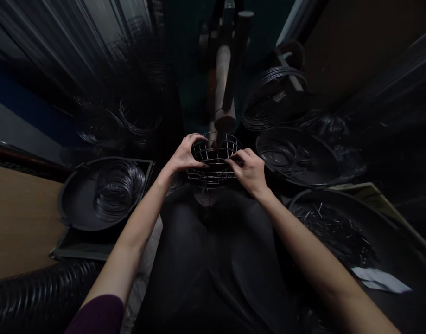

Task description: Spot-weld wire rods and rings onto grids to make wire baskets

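A small round wire basket (215, 163) sits in front of me under a thick upright rod (224, 88) of a machine, whose rounded tip reaches into the basket. My left hand (185, 157) curls its fingers over the basket's left rim and grips it. My right hand (249, 170) pinches the wires on the basket's right rim with thumb and fingers. Both forearms reach in over my dark apron (216, 260).
A dark bowl (77, 199) with stacked wire rings stands at the left on a tray. At the right, a round dish (303, 160) holds rings and a big basin (341, 232) holds short wire pieces. More ring coils (271, 97) hang behind. A ribbed hose (39, 292) lies low left.
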{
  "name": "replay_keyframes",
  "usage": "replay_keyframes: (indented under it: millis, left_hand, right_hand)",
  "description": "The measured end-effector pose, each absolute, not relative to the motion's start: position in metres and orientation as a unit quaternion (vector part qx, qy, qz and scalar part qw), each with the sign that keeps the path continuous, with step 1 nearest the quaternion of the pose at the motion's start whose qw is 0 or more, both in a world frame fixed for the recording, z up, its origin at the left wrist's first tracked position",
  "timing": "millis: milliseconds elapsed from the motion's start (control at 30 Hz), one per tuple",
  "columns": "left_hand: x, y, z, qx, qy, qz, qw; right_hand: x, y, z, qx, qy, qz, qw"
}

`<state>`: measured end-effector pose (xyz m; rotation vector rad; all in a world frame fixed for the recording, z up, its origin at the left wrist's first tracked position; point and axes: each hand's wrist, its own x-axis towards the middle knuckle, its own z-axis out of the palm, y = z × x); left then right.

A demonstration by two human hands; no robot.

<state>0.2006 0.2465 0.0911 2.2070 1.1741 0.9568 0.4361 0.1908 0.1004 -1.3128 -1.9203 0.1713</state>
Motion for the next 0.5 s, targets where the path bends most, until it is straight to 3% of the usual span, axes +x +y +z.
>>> replay_keyframes:
  millis: [500]
  left_hand:
    - [0.202, 0.267, 0.108, 0.799, 0.444, 0.326, 0.242]
  right_hand:
    - [0.427, 0.214, 0.104, -0.566, -0.721, 0.081, 0.392]
